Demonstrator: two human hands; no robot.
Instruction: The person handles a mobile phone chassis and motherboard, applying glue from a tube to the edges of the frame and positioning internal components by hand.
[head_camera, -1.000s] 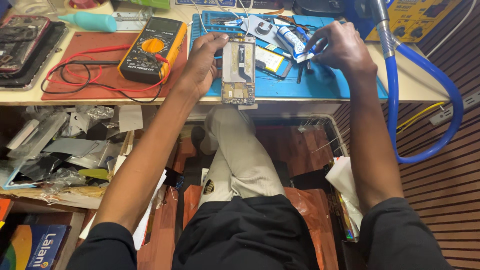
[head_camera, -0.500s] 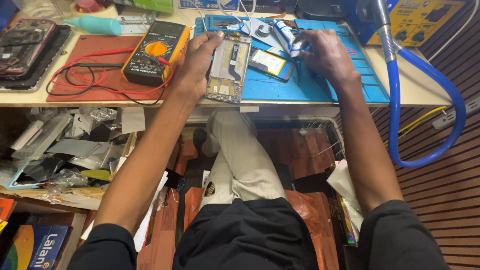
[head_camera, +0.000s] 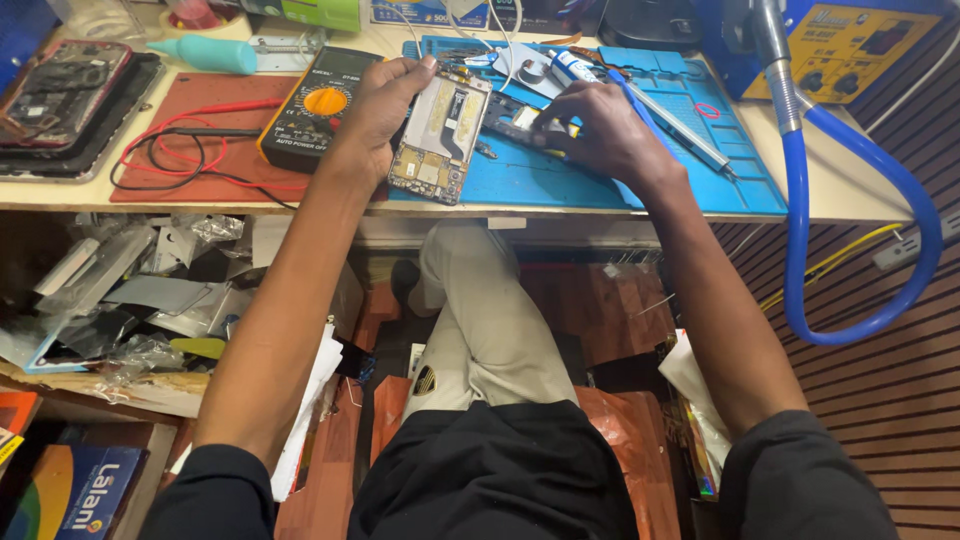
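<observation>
Opened grey smartphone chassis (head_camera: 440, 135), clamped in left hand (head_camera: 375, 110), now tilted; right hand (head_camera: 600, 135) curled on blue silicone mat (head_camera: 690, 160); yellow multimeter (head_camera: 315, 105) beside left.

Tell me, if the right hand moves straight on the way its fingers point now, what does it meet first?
The right hand points left across the blue mat, so it would probably first meet the opened phone held by the left hand. Depth is unclear.

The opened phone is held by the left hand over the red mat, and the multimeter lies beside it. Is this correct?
Not quite. The head view shows the left hand holding the opened phone over the blue mat, not the red one. The multimeter does lie beside it.
</observation>
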